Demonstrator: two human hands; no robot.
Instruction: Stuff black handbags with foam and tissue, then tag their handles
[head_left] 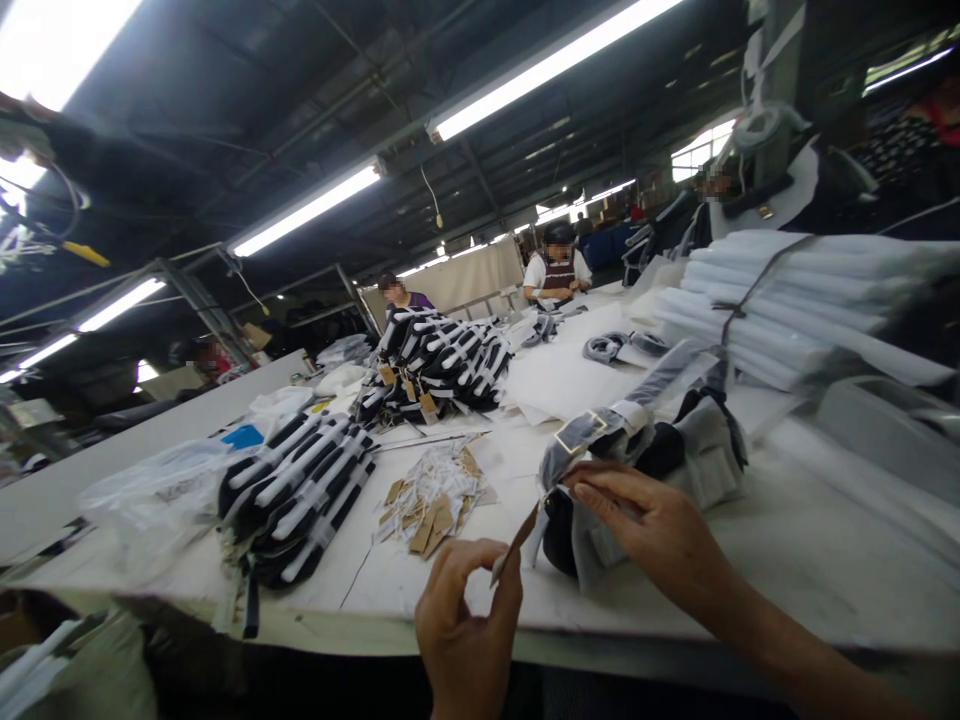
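Note:
My left hand [471, 625] pinches a brown cardboard hang tag [517, 545] between thumb and forefinger, above the table's front edge. My right hand [664, 525] has its thumb and fingers pressed together at the near end of a dark, film-wrapped strap [574, 450] with a gold rectangular frame on it. What exactly those fingers grip, perhaps the tag's string, is too small to make out. Under and behind the strap lies a black article [667, 450] padded with pale wrapping. Left of my hands is a loose heap of brown tags with white strings [435, 500].
Black articles with white strips lie in a near stack [300, 490] and a farther pile [442, 365] with tags hanging. Clear plastic bags [165, 490] lie at left. Tied white foam sheets [795, 295] stand at right. Coworkers [556, 272] sit beyond the white table [787, 570].

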